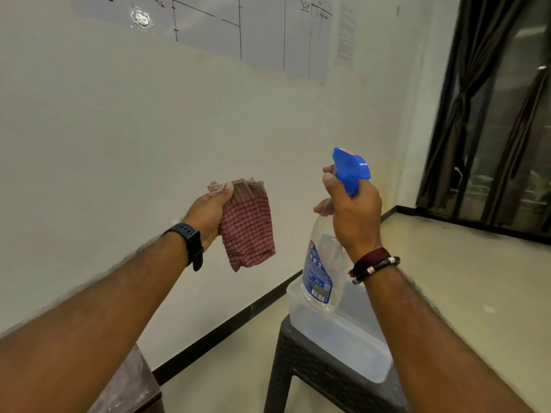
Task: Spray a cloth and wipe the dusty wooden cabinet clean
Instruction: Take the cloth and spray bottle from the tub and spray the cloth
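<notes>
My left hand [208, 214] holds a red-and-white checked cloth [249, 231] up in front of the wall, the cloth hanging folded from my fingers. My right hand [353, 216] grips the neck of a clear spray bottle [320, 272] with a blue trigger head [351, 168]; my fingers lie on the trigger and the nozzle faces left toward the cloth. Cloth and nozzle are apart by about a hand's width. A corner of the dusty dark wooden cabinet [134, 386] shows at the bottom left, partly hidden under my left forearm.
A dark wicker stool [301, 365] stands below the bottle with a clear plastic tub [343, 335] on it. A cream wall with a marked sheet [238, 25] is ahead. Dark curtains [477, 114] hang at a window on the right, above pale floor.
</notes>
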